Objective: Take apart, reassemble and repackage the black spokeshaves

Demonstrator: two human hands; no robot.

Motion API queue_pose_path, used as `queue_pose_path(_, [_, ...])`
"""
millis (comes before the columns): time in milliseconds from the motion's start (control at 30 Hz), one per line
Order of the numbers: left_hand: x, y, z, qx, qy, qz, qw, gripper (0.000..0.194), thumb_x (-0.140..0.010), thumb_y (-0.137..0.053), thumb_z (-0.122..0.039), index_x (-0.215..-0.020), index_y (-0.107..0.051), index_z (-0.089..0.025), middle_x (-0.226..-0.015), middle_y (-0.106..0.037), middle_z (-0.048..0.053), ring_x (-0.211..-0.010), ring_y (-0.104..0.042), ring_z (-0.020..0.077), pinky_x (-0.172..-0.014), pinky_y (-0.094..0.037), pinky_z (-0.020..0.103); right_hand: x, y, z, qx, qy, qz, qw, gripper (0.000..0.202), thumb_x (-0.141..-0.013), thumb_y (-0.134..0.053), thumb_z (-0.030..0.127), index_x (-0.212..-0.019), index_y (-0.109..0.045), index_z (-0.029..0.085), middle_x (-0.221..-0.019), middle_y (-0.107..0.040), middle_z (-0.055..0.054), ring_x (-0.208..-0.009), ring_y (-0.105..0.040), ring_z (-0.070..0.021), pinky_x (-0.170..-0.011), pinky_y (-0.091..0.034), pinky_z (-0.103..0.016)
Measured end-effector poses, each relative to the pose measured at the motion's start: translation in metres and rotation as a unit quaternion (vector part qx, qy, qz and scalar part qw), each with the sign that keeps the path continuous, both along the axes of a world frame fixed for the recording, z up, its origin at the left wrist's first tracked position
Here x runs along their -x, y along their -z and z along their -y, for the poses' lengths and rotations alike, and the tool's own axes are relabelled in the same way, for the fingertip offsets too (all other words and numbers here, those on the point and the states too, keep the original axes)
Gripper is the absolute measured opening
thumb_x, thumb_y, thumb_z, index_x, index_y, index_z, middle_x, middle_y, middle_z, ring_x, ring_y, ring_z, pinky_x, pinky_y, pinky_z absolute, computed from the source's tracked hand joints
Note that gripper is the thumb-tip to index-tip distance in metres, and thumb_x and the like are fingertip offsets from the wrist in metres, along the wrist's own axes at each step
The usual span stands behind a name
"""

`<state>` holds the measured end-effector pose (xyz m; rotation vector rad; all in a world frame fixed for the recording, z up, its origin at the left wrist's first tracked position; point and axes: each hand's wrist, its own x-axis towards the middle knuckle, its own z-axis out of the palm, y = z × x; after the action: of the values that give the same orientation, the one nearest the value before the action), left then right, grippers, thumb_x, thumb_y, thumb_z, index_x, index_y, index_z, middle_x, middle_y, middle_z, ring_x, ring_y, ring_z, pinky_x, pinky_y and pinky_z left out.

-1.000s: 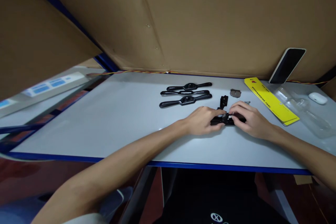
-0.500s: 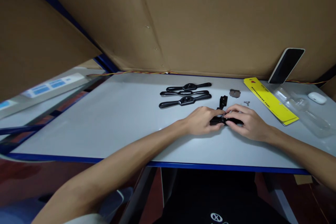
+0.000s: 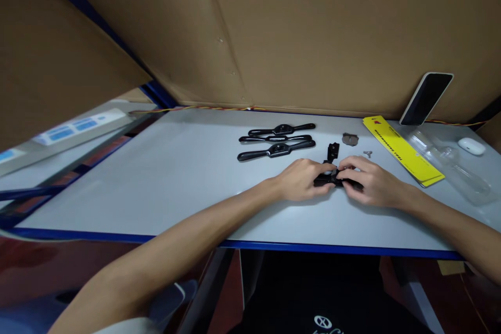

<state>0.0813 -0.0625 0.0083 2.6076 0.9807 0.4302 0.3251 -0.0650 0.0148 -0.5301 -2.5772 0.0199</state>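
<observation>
A black spokeshave (image 3: 323, 180) lies low over the table between my two hands, its middle partly covered by my fingers. My left hand (image 3: 303, 180) is closed round its left part, thumb and fingers pinching. My right hand (image 3: 370, 181) has its fingers bent onto the spokeshave's middle and right handle; whether they pinch a small part there is hidden. Just beyond my fingertips are small black metal pieces (image 3: 333, 151). Farther off lie grey blades (image 3: 349, 139) and a few small silver screws (image 3: 368, 154). Three more black spokeshaves (image 3: 278, 149) lie in a row to the left.
Yellow printed cards (image 3: 403, 151) and clear plastic packaging (image 3: 467, 177) lie on the right. A phone (image 3: 427, 98) leans against the cardboard wall (image 3: 313, 36), near a white earbud case (image 3: 472, 146). A blue edge (image 3: 274, 246) runs along the table's front.
My right hand's fingers have shifted slightly on the middle of the spokeshave. My left hand keeps its hold, and the things lying on the table stay in place.
</observation>
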Motion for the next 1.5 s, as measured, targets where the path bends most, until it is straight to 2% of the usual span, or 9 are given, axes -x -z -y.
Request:
queue_pose_path(167, [-0.001, -0.005, 0.0, 0.037, -0.011, 0.022, 0.999, 0.045, -0.106, -0.032, -0.039, -0.118, -0.071, -0.019, -0.087, -0.074, 0.004, -0.071, -0.063, 0.0172, -0.069, -0.044, 0.029, 0.006, 0.003, 0.001, 0.03, -0.002, -0.039, 0.999, 0.025, -0.097, -0.053, 0.011, -0.11, -0.073, 0.019, -0.11, -0.069, -0.012, -0.1, -0.067, -0.0234, -0.087, -0.061, -0.044])
queue_pose_path(300, [-0.002, -0.008, 0.0, 0.049, -0.029, 0.014, 0.998, 0.035, -0.103, -0.039, -0.032, -0.109, -0.071, -0.02, -0.077, -0.07, 0.001, -0.063, -0.059, 0.0147, -0.065, -0.04, 0.027, 0.008, 0.004, 0.003, 0.063, -0.01, -0.06, 0.996, 0.039, -0.095, -0.049, 0.005, -0.125, -0.069, 0.02, -0.117, -0.068, -0.012, -0.104, -0.068, -0.0229, -0.088, -0.062, -0.043])
queue_pose_path(600, [-0.002, -0.021, -0.003, 0.102, -0.026, -0.022, 0.994, 0.027, -0.1, -0.043, -0.028, -0.106, -0.069, -0.022, -0.071, -0.066, -0.003, -0.061, -0.056, 0.0143, -0.064, -0.035, 0.026, 0.005, -0.004, 0.009, -0.05, 0.024, 0.049, 0.997, 0.032, -0.097, -0.047, 0.005, -0.102, -0.076, 0.018, -0.1, -0.072, -0.012, -0.088, -0.067, -0.0243, -0.078, -0.057, -0.044])
queue_pose_path(700, [-0.002, -0.024, -0.003, 0.103, -0.014, -0.021, 0.994, 0.027, -0.1, -0.042, -0.028, -0.106, -0.067, -0.021, -0.071, -0.066, -0.002, -0.063, -0.057, 0.0148, -0.065, -0.036, 0.027, 0.007, -0.005, 0.01, -0.036, 0.012, 0.036, 0.999, 0.032, -0.095, -0.047, 0.004, -0.1, -0.075, 0.018, -0.104, -0.072, -0.013, -0.091, -0.068, -0.0248, -0.08, -0.058, -0.044])
queue_pose_path(833, [-0.003, -0.023, -0.003, 0.101, -0.019, -0.022, 0.994, 0.027, -0.101, -0.039, -0.03, -0.106, -0.065, -0.021, -0.067, -0.062, -0.003, -0.059, -0.055, 0.0148, -0.063, -0.035, 0.027, 0.011, -0.006, 0.01, 0.005, -0.009, -0.001, 1.0, 0.022, -0.096, -0.053, 0.013, -0.097, -0.074, 0.017, -0.103, -0.071, -0.014, -0.094, -0.068, -0.0245, -0.081, -0.061, -0.043])
queue_pose_path(1033, [-0.003, -0.017, -0.004, 0.085, -0.024, -0.013, 0.996, 0.026, -0.1, -0.039, -0.03, -0.101, -0.063, -0.021, -0.073, -0.063, -0.001, -0.064, -0.056, 0.016, -0.063, -0.033, 0.028, 0.012, -0.004, 0.01, 0.015, -0.007, -0.014, 1.0, 0.042, -0.096, -0.041, 0.002, -0.119, -0.071, 0.02, -0.115, -0.072, -0.011, -0.105, -0.067, -0.0221, -0.089, -0.061, -0.042])
queue_pose_path(1267, [-0.002, -0.015, -0.004, 0.081, -0.026, -0.013, 0.996, 0.027, -0.101, -0.038, -0.031, -0.105, -0.063, -0.021, -0.069, -0.061, -0.002, -0.061, -0.055, 0.0158, -0.063, -0.033, 0.028, 0.003, 0.0, -0.002, 0.051, 0.008, -0.049, 0.997, 0.039, -0.095, -0.048, 0.005, -0.122, -0.068, 0.024, -0.106, -0.072, -0.007, -0.1, -0.061, -0.0244, -0.086, -0.053, -0.044])
queue_pose_path(1367, [-0.002, -0.014, -0.004, 0.076, -0.026, -0.01, 0.997, 0.026, -0.1, -0.039, -0.03, -0.105, -0.063, -0.021, -0.065, -0.057, -0.003, -0.058, -0.052, 0.0149, -0.063, -0.033, 0.028, 0.001, 0.001, -0.008, 0.093, 0.043, -0.06, 0.993, 0.038, -0.092, -0.044, 0.004, -0.115, -0.067, 0.024, -0.099, -0.07, -0.006, -0.095, -0.06, -0.0237, -0.084, -0.049, -0.042])
queue_pose_path(1500, [-0.002, -0.014, -0.003, 0.077, -0.028, -0.008, 0.997, 0.027, -0.1, -0.039, -0.03, -0.108, -0.064, -0.022, -0.059, -0.051, -0.004, -0.054, -0.047, 0.0144, -0.061, -0.032, 0.027, 0.002, 0.002, -0.009, 0.144, 0.096, -0.073, 0.982, 0.03, -0.089, -0.037, 0.004, -0.085, -0.061, 0.021, -0.091, -0.059, -0.006, -0.083, -0.057, -0.0199, -0.076, -0.046, -0.036])
